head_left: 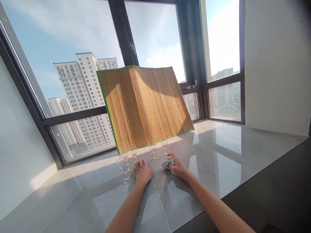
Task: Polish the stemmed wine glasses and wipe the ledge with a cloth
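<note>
Head view: before the bamboo mat (145, 103) (propped against the window), the left hand (143, 173) lies flat, fingers spread and empty, on the marble sill (218, 155), just beside the stemmed glasses (124, 168); the right hand (178, 166) is closed around a crumpled cloth (167, 163), pressed to the sill.

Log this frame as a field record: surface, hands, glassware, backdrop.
surface: glossy grey stone sill by the window
backdrop: green-edged bamboo mat leaning on window
left hand: flat on sill, open, beside the clear stemmed glasses
right hand: closed on small pale cloth, pressed to sill
glassware: several, upright, between hands and mat
</note>
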The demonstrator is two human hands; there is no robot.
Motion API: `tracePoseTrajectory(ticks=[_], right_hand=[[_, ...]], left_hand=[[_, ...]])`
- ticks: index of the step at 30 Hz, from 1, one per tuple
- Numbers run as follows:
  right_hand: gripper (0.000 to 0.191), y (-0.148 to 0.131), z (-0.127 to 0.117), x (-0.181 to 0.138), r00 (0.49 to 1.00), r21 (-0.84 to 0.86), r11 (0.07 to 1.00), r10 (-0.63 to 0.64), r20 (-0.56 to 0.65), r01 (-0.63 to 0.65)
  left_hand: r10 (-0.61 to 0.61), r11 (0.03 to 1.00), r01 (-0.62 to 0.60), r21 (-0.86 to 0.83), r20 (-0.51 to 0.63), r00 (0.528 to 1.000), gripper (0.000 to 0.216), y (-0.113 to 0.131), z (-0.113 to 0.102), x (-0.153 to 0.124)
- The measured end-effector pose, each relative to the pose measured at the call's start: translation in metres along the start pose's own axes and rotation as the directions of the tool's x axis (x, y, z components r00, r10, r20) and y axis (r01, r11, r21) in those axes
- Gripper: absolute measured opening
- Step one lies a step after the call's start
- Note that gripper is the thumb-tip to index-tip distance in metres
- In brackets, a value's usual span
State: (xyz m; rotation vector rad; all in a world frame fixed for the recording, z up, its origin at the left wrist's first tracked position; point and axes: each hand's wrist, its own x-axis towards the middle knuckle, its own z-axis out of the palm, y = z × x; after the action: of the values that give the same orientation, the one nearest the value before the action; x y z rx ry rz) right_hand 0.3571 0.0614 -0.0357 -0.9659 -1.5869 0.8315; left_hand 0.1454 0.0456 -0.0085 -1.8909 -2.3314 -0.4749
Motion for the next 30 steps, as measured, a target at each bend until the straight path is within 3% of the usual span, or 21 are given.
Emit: tracePoseTrajectory(ticks=[2, 5, 10, 16, 20, 26, 30], right_hand=[[0.046, 0.000, 0.001, 0.000, 1.000, 0.001, 1.000, -0.016, 0.003, 0.016], [0.045, -0.001, 0.001, 0.000, 1.000, -0.005, 1.000, -0.028, 0.002, 0.028], [0.045, -0.005, 0.000, 0.000, 1.000, 0.013, 1.000, -0.004, -0.002, 0.004], [0.044, -0.008, -0.004, -0.004, 1.000, 0.040, 0.999, 0.011, -0.012, -0.010], [0.043, -0.007, -0.005, -0.005, 0.999, 0.068, 0.998, 0.016, -0.030, -0.014], [0.044, -0.005, -0.002, -0.003, 1.000, 0.078, 0.997, 0.007, -0.022, -0.006], [0.044, -0.004, -0.002, -0.003, 0.999, 0.074, 0.997, 0.021, -0.031, -0.019]], left_hand=[[0.186, 0.981, -0.186, -0.047, 0.000, 0.983, 0.051, 0.013, -0.002, -0.005], [0.405, 0.912, -0.399, -0.094, 0.048, 0.913, 0.054, 0.026, -0.005, -0.001], [0.431, 0.902, -0.423, -0.083, 0.173, 0.886, 0.057, 0.031, -0.006, 0.008], [0.341, 0.940, -0.339, -0.040, 0.105, 0.934, 0.062, 0.013, -0.005, -0.020], [0.186, 0.982, -0.188, 0.010, 0.100, 0.977, 0.070, -0.003, -0.005, -0.033], [-0.044, 0.998, 0.039, 0.047, 0.115, 0.992, 0.073, -0.005, -0.008, -0.025], [-0.102, 0.994, 0.097, 0.046, 0.123, 0.987, 0.074, -0.005, -0.009, -0.018]])
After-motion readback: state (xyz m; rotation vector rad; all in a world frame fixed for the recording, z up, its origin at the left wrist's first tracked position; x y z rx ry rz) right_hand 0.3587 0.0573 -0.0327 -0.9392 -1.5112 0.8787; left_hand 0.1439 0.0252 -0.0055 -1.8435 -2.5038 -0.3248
